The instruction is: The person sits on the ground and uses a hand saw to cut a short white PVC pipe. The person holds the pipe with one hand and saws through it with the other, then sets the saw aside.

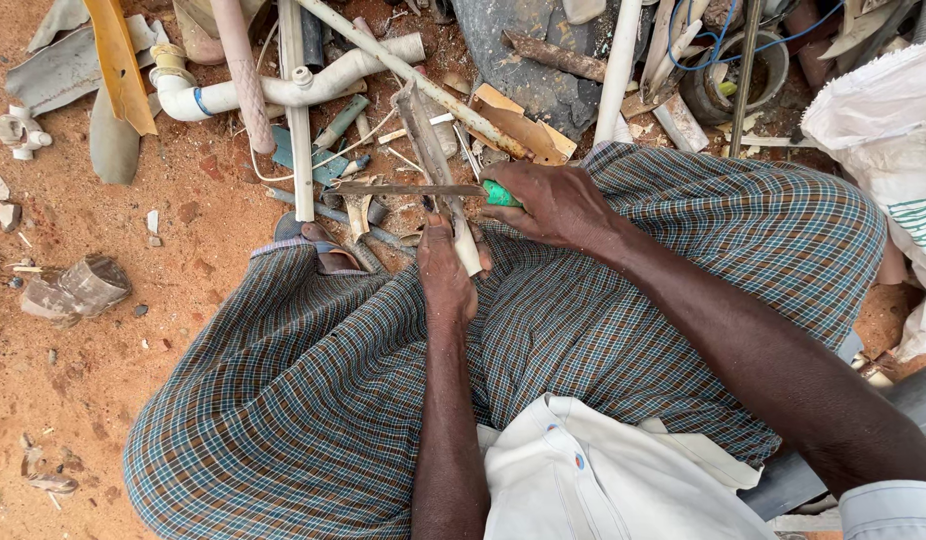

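Right hand (553, 205) is closed on a saw (413, 189); left hand (445, 272) grips a pipe (467, 250), hemmed by scrap (528, 135).

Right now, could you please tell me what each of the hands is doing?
Left hand: closed around a short white pipe piece.
Right hand: closed on the green handle of a hacksaw.

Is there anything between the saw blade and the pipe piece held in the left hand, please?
Nothing visible does. The hacksaw blade, held by its green handle in the right hand, already lies across the narrow pipe piece that the left hand grips lower down.
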